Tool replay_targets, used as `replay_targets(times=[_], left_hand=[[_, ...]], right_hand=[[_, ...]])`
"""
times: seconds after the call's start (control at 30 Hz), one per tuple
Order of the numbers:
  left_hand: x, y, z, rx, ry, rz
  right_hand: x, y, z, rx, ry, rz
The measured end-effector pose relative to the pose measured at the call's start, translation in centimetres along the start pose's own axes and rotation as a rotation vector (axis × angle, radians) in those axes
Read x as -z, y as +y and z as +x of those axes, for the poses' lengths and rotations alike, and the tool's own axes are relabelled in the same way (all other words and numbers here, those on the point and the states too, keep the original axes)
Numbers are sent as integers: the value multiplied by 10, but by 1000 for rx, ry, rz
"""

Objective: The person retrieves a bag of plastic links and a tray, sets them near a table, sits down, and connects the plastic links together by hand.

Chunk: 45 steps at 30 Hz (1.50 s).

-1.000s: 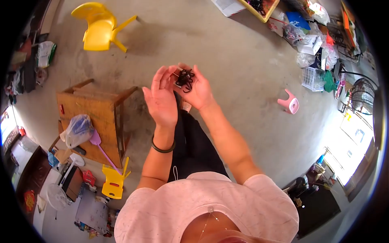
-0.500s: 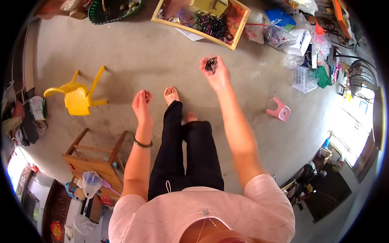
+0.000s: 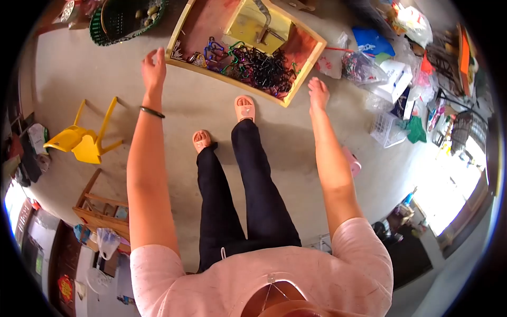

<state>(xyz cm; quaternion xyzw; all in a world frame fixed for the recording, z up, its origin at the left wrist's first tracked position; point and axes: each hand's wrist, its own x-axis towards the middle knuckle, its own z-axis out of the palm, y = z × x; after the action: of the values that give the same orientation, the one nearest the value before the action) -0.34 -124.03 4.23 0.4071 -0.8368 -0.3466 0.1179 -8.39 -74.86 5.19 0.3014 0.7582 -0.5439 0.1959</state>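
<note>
Item: wooden tray [image 3: 232, 81], pale rim, reddish interior; located ahead of the person, beyond the feet, at the top of the view and cut off by its edge.

Contents: a tangled heap of small black bent pieces [image 3: 269, 71], massed toward the near right corner; blue, purple and green bent pieces [image 3: 213, 48] to its left; one yellow block [image 3: 243, 30], bearing a curved metal lever [image 3: 265, 22], at the far side of the heap.

Left hand [image 3: 153, 73]: just beside the tray's left near corner; fingers parted and slightly bent, nothing visible in hold; contact with the rim cannot be told. Dark bangle [image 3: 152, 111] around the wrist.

Right hand [image 3: 318, 95]: just beside the tray's right end; fingers curled inward, palm hidden; whether anything is held cannot be told.

Dress: pink slippers [image 3: 245, 111], black trousers [image 3: 264, 164], pale pink T-shirt [image 3: 237, 269].

Surroundings: dark green basket [image 3: 99, 29] with rounded objects in it, left of the tray; yellow chair [image 3: 87, 149] on the concrete floor [image 3: 100, 68], well left of the feet; pink stool [image 3: 354, 161], partly hidden behind the right forearm; white openwork basket [image 3: 388, 130] and green bag [image 3: 416, 130] side by side at right; above them, white box [image 3: 396, 79] and blue bag [image 3: 373, 41] among clear plastic bags [image 3: 363, 66].
</note>
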Motion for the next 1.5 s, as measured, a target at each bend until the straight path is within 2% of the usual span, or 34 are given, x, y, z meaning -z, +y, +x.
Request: replay_targets(times=[0.07,0.1,0.2,0.27,0.33,0.4,0.43,0.53,0.6,0.67,0.73,0.8,0.83,0.87,0.93,1.07,1.17,1.27,1.3,1.4,1.5], left_hand=[[-7,14,15,75,-64,92],[-8,19,23,111,-92,139],[-13,12,48,331,-447,83],[-20,12,43,310,-448,-24],[-30,13,37,304,-414,-68],[-39,11,31,331,-341,-47],[-36,11,24,381,-375,-60],[-11,-13,-27,513,-431,-157],[7,-51,-79,567,-313,-167],[60,-60,-139,627,-290,-265],[114,-78,-207,691,-207,-363],[169,-103,-281,775,-124,-406],[195,-116,-321,771,-18,-448],[225,-130,-361,773,88,-486],[296,-160,-440,864,156,-532],[413,-234,-591,949,379,-435],[505,-279,-712,1079,504,-435],[597,-335,-804,1188,647,-403],[605,-350,-827,1242,680,-352],[676,-410,-879,1349,761,-486],[726,-468,-949,1349,900,-352]], right_hand=[[1,2,20,-158,56,-28],[4,9,40,-279,-20,-24],[-15,3,58,-413,-87,407],[-29,2,68,-347,-92,448],[-47,4,69,-177,-3,477],[-55,10,86,-105,208,332],[-58,-4,75,-124,262,364],[-42,-8,42,-99,274,241],[-33,-9,-7,33,174,265],[-20,0,-43,136,-19,291],[-15,-7,-110,42,-132,157],[-26,-10,-194,37,-245,170],[-32,-7,-240,51,-243,106],[-32,9,-272,81,-265,70],[-36,39,-338,113,-324,12],[-65,104,-475,70,-505,-130],[-87,171,-601,167,-613,-281],[-130,235,-692,110,-784,-339],[-141,256,-708,72,-830,-337],[-200,313,-804,66,-835,-452],[-231,378,-873,67,-978,-455]])
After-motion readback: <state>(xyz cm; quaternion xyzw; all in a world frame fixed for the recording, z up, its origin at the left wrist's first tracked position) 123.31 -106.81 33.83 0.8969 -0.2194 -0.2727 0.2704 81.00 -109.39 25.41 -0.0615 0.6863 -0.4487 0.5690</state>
